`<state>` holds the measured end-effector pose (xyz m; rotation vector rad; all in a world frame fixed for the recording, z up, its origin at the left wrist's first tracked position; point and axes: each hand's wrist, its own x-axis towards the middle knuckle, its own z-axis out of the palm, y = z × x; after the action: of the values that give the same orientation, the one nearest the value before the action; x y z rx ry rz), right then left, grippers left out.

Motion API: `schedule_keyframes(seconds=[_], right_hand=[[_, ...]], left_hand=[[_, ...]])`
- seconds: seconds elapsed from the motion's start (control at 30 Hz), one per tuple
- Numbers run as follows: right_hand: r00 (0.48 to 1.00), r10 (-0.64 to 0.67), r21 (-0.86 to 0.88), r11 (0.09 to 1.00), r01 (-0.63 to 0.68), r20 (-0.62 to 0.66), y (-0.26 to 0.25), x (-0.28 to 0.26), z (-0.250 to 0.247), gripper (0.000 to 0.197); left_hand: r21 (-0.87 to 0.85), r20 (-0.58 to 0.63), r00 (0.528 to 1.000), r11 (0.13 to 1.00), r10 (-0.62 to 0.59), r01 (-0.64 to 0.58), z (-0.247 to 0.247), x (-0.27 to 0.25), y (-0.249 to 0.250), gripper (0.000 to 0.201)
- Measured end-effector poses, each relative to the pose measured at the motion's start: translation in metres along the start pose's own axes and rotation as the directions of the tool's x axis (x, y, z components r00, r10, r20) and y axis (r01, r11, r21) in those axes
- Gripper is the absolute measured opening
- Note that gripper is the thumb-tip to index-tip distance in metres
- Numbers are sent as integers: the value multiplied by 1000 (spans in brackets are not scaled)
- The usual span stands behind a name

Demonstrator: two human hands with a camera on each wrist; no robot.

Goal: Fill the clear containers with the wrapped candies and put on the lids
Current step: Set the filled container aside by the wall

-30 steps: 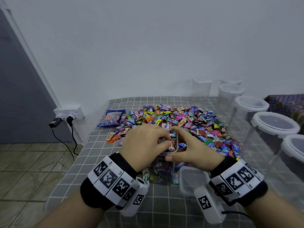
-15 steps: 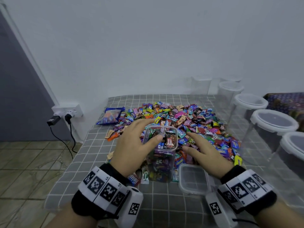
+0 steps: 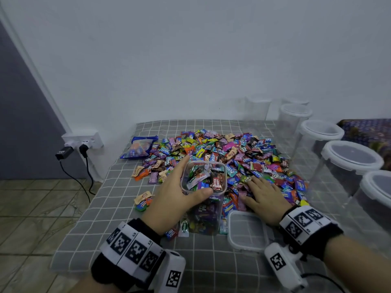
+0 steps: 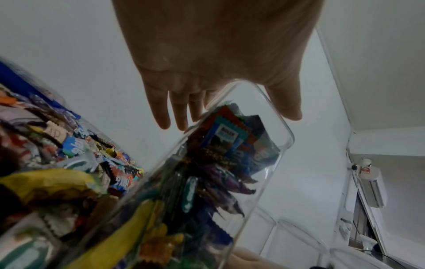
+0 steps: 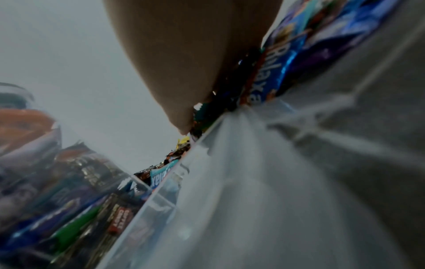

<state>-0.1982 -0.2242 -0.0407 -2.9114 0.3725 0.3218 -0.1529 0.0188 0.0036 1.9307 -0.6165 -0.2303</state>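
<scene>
A tall clear square container (image 3: 204, 210), packed with wrapped candies up to its open rim, stands on the grey checked cloth. My left hand (image 3: 179, 187) holds it near the top, thumb across the near wall and fingers along the far left side; the left wrist view shows the container (image 4: 230, 163) between thumb and fingers. My right hand (image 3: 262, 195) lies palm down, fingers spread, on the near edge of the candy pile (image 3: 232, 157). The container's clear lid (image 3: 246, 231) lies flat just below that hand. In the right wrist view my hand (image 5: 179, 63) rests on wrappers.
A row of empty clear containers with white-rimmed lids (image 3: 351, 159) lines the right side. A blue candy bag (image 3: 139, 149) lies at the pile's left. Loose candies (image 3: 143, 200) sit left of my hand. A wall socket with plugs (image 3: 82, 140) is beyond the table's left edge.
My right hand left the container's mouth and came down to the right onto the candy pile. My left hand moved off the top to hold the container's side.
</scene>
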Motion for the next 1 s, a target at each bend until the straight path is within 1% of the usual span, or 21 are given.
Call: schedule_keyframes(seconds=[0.1, 0.17, 0.2, 0.27, 0.3, 0.33, 0.5, 0.67, 0.77, 0.83, 0.9, 0.97, 1.0], right_hand=[[1000, -1, -29, 1000, 1, 6, 4, 4, 4, 65], [1000, -4, -42, 999, 4, 15, 6, 6, 5, 66], [1000, -6, -47, 999, 7, 21, 6, 6, 5, 66], [999, -11, -54, 998, 13, 30, 5, 6, 4, 67], [999, -13, -52, 999, 14, 32, 5, 7, 5, 67], [999, -14, -50, 999, 16, 33, 6, 8, 4, 68], [1000, -19, -42, 999, 20, 24, 7, 8, 6, 67], [1000, -22, -28, 999, 22, 15, 8, 10, 6, 67], [1000, -15, -22, 1000, 16, 14, 8, 11, 7, 67], [1000, -11, -15, 1000, 11, 12, 8, 12, 7, 68], [1000, -9, -3, 1000, 9, 12, 7, 12, 7, 68], [1000, -2, 11, 1000, 2, 20, 7, 12, 7, 68], [1000, -2, 15, 1000, 2, 21, 7, 12, 7, 68]], left_hand=[[-72, 25, 1000, 997, 3, -1, 0, 0, -1, 122], [-129, 45, 999, 992, 5, 1, 1, 0, -2, 117], [-150, 62, 998, 989, 4, 6, 1, 1, -2, 108], [-160, 97, 995, 987, 12, 3, -1, 3, -1, 82], [-159, 104, 994, 987, 23, -7, -2, 4, 0, 74], [-156, 101, 994, 988, 32, -16, -3, 6, 0, 70], [-177, 52, 997, 983, 55, -45, -7, 16, 0, 74], [-192, -36, 997, 978, 73, -79, -30, 39, 13, 81], [-150, -156, 984, 983, 81, -105, -45, 62, 25, 73], [-137, -241, 967, 984, 80, -115, -54, 85, 28, 67], [-111, -346, 936, 988, 60, -105, -65, 114, 24, 57], [-57, -422, 906, 996, 39, -69, -75, 146, 14, 59], [-33, -453, 891, 998, 31, -51, -79, 161, 8, 64]])
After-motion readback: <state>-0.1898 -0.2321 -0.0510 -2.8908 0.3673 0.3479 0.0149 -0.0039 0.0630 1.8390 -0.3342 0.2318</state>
